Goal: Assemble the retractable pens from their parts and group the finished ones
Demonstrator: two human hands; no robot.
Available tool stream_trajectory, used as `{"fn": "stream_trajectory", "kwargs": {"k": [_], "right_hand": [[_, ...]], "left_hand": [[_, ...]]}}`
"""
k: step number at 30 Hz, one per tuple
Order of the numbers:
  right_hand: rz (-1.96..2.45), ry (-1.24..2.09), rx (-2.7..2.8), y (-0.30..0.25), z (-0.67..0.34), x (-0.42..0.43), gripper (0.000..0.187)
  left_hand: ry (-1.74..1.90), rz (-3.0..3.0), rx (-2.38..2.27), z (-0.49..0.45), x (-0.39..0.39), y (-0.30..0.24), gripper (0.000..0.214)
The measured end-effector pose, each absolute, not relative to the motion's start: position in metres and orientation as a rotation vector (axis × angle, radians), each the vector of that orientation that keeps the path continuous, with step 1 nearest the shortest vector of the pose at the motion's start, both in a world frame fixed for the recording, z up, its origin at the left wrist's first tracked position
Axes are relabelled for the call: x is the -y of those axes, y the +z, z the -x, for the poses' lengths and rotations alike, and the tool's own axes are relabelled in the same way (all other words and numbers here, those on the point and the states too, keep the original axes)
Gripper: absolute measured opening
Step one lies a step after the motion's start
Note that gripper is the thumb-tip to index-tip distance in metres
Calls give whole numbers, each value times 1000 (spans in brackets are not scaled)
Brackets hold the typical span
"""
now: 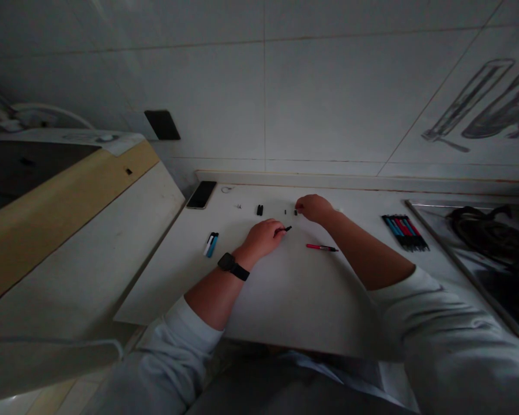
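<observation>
My left hand (266, 237), with a dark watch on the wrist, is closed around a short black pen part (288, 228) whose end sticks out past the fingertips. Just beyond it, my right hand (315, 207) reaches down to the white worktop (281, 288) with its fingers pressed together. A small black piece (296, 212) lies at its fingertips; whether they grip it I cannot tell. Another tiny black piece (285, 212) lies between the two hands. Below my right hand rests a red pen (322, 248) with a dark end. Several black parts (260, 210) sit together farther left.
Several blue, red and black pen barrels (405, 232) lie in a row at right, beside a gas hob (493, 248). Toward the left are a phone (202, 195), tiny silvery bits (239, 206), a thin ring (227, 189) and blue and white pieces (211, 245). A tiled wall (328, 104) stands behind.
</observation>
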State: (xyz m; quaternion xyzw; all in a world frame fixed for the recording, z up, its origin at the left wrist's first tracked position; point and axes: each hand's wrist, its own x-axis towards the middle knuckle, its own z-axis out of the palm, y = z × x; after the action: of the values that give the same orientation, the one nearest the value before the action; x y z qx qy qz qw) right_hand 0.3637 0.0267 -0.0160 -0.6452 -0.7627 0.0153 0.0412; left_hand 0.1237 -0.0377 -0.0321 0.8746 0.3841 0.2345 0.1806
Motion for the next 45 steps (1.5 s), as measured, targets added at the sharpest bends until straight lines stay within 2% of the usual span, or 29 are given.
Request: {"fn": "stream_trajectory", "kwargs": {"k": [11, 19, 27, 34, 45], "right_hand": [[2026, 29, 2421, -8, -352, -1, 27], [1844, 60, 2524, -13, -357, 22, 22], [1602, 225, 2319, -11, -371, 59, 11], [1377, 339, 2226, -26, -368, 75, 10], [1364, 313, 2271, -28, -367, 79, 11]], "left_hand": [[598, -2498, -1105, -122, 37, -32, 17], [653, -2477, -1111, -123, 38, -31, 12], [672, -2523, -1105, -121, 37, -31, 11], [666, -2542, -1063, -122, 39, -32, 12], [627, -2560, -1049, -124, 41, -31, 11]]}}
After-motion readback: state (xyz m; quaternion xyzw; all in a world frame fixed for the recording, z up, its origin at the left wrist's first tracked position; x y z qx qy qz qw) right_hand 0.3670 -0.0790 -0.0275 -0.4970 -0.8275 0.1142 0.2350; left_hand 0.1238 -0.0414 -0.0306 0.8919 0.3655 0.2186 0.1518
